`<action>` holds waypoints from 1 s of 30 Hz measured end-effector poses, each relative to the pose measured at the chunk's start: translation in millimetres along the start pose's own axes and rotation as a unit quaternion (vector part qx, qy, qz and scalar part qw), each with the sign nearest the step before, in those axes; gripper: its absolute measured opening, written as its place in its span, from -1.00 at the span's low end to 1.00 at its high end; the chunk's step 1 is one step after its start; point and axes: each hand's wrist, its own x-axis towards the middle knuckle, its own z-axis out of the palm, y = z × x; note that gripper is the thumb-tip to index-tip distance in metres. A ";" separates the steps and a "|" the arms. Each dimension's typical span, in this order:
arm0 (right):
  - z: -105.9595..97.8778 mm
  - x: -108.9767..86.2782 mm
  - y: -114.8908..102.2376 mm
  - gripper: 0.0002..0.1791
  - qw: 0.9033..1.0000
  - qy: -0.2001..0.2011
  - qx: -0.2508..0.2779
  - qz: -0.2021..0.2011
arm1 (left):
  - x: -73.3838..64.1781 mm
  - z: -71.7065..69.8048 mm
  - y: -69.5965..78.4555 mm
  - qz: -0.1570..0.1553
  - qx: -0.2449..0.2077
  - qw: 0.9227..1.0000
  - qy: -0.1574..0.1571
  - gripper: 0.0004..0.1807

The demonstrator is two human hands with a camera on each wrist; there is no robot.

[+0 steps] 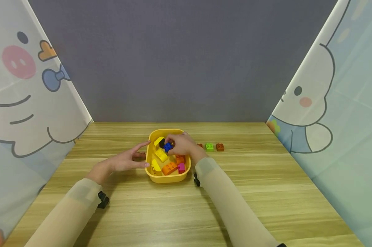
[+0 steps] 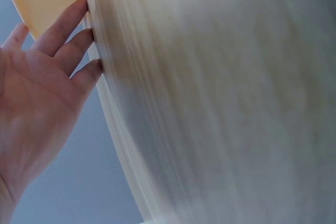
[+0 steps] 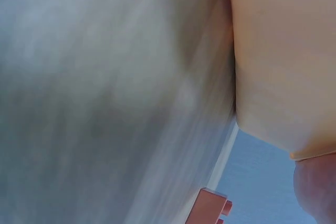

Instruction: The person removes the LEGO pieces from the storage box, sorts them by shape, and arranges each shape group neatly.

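"Hand on the left (image 1: pixel 123 162)?"
"Spread fingers, thumb and forefinger at the rim of the yellow tub (image 1: pixel 168 179), gripping nothing."
"Blue brick (image 1: pixel 167 147)?"
"Over or inside the tub, pinched at the left side of the right hand (image 1: pixel 182 145), fingers curled."
"Further right?"
"Green brick (image 1: pixel 209 147), between two reddish-brown bricks (image 1: pixel 220 147)."

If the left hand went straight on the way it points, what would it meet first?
The yellow bin, on its left side; the left hand is at its rim, though exact contact is unclear.
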 end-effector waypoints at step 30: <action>-41.8 -55.3 20.8 -0.62 0.967 0.088 0.207 -0.121 | -1.5 0.5 0.3 0.007 -0.011 1.000 0.001 0.16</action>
